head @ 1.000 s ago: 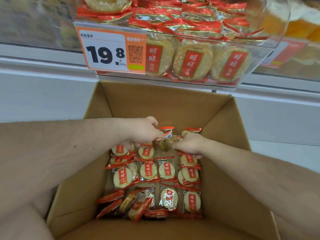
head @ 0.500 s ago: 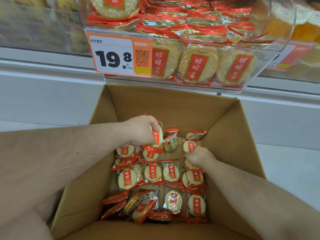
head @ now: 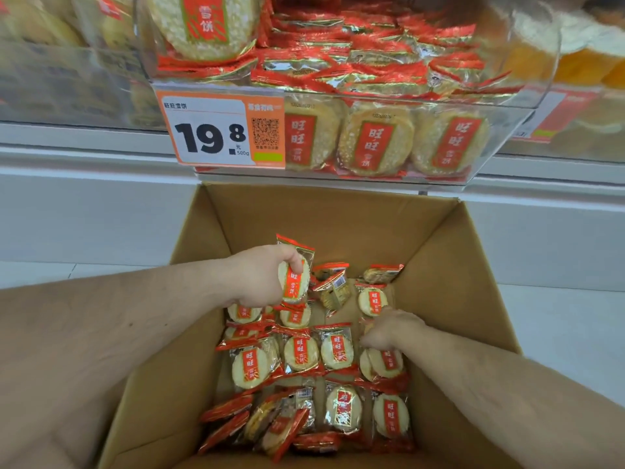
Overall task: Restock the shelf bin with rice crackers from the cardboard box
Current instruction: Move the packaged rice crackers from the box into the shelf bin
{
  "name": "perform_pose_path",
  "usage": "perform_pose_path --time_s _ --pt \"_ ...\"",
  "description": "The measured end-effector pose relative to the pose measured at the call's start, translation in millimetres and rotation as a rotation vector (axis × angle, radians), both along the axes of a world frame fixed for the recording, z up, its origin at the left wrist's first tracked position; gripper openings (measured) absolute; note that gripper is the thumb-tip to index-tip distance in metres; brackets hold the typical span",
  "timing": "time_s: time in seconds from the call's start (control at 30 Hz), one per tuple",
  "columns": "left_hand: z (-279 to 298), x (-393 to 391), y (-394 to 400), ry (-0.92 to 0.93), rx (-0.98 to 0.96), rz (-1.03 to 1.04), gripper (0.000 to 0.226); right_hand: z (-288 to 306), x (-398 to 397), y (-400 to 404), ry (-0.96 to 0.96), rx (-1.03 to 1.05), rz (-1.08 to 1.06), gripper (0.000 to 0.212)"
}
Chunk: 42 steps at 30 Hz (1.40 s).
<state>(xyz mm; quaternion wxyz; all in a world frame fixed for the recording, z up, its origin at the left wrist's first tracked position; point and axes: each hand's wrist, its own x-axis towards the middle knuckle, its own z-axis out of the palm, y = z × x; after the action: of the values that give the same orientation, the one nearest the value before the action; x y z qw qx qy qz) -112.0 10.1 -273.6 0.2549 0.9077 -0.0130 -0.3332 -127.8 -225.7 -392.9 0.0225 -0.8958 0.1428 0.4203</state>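
Note:
An open cardboard box (head: 449, 265) stands on the floor below the shelf, its bottom covered with several red-wrapped rice cracker packs (head: 301, 353). My left hand (head: 262, 275) is inside the box, lifted a little above the layer and closed on one upright cracker pack (head: 293, 278). My right hand (head: 389, 328) is lower, at the right side of the layer, fingers curled down onto packs there; what it grips is hidden. Above the box, the clear shelf bin (head: 521, 106) is piled with the same cracker packs (head: 375, 142).
An orange and white price tag (head: 220, 133) reading 19.8 hangs on the bin's front left. Neighbouring clear bins (head: 67, 62) with other snacks sit left and right. A white shelf base (head: 84, 204) runs behind the box, with pale floor tiles (head: 558, 333) beside it.
My left hand took hold of a cracker pack and lifted it off the layer. My right hand moved down and back onto the right-hand packs. The view came closer to the shelf.

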Motion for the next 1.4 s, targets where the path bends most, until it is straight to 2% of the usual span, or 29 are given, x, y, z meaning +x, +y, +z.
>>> perform_pose_path --time_s 0.1,0.2,0.27,0.33,0.43,0.53,0.6,0.7,0.77,0.83,0.9,0.97,1.1,1.13,1.27,1.33,1.4 --pt "5 -2 0 -0.045 -0.018 -0.022 0.053 55 -3 4 -0.174 0.125 -0.027 0.079" --pt "15 -6 -4 -0.108 -0.098 -0.029 0.055 112 -20 6 -0.41 0.447 -0.168 0.069" --pt "26 -10 -11 -0.161 -0.191 -0.043 0.057 148 -34 9 -0.538 0.622 -0.211 0.069" --pt "38 -15 -20 -0.223 -0.356 -0.036 0.061 175 -45 15 -0.648 0.696 -0.186 0.071" --pt "59 -25 -30 -0.235 -0.645 0.019 0.084 198 -56 24 -0.773 0.68 -0.107 0.084" --pt "78 -33 -34 -0.177 -0.8 0.075 0.105 209 -60 30 -0.857 0.581 -0.062 0.094" --pt "87 -35 -31 -0.155 -0.868 0.102 0.107 218 -59 34 -0.881 0.533 -0.033 0.098" --pt "99 -37 -25 -0.159 -0.942 0.167 0.094 229 -59 40 -0.898 0.453 0.063 0.104" --pt "105 -40 -25 -0.233 -0.939 0.172 0.084 236 -60 44 -0.894 0.427 0.101 0.103" --pt "111 -40 -26 -0.314 -0.91 0.167 0.079 244 -59 44 -0.927 0.464 0.078 0.09" --pt "118 -37 -22 -0.373 -0.898 0.171 0.081 252 -52 40 -1.002 0.558 -0.008 0.072" --pt "126 -32 -16 -0.409 -0.898 0.166 0.09 257 -40 34 -1.051 0.685 -0.121 0.064" --pt "141 -28 -7 -0.412 -0.977 0.108 0.1 265 -21 30 -0.869 1.015 -0.293 0.089" --pt "144 -27 -6 -0.418 -0.978 0.087 0.102 268 -19 29 -0.808 1.085 -0.296 0.088" --pt "151 -23 2 -0.495 -0.947 0.035 0.103 287 -12 36 -0.682 1.245 -0.237 0.053" --pt "155 -21 7 -0.692 -0.799 0.038 0.096 298 -2 38 -0.696 1.292 -0.299 0.039" --pt "160 -16 14 -1.001 -0.562 0.051 0.084 311 16 39 -0.739 1.277 -0.341 0.029"
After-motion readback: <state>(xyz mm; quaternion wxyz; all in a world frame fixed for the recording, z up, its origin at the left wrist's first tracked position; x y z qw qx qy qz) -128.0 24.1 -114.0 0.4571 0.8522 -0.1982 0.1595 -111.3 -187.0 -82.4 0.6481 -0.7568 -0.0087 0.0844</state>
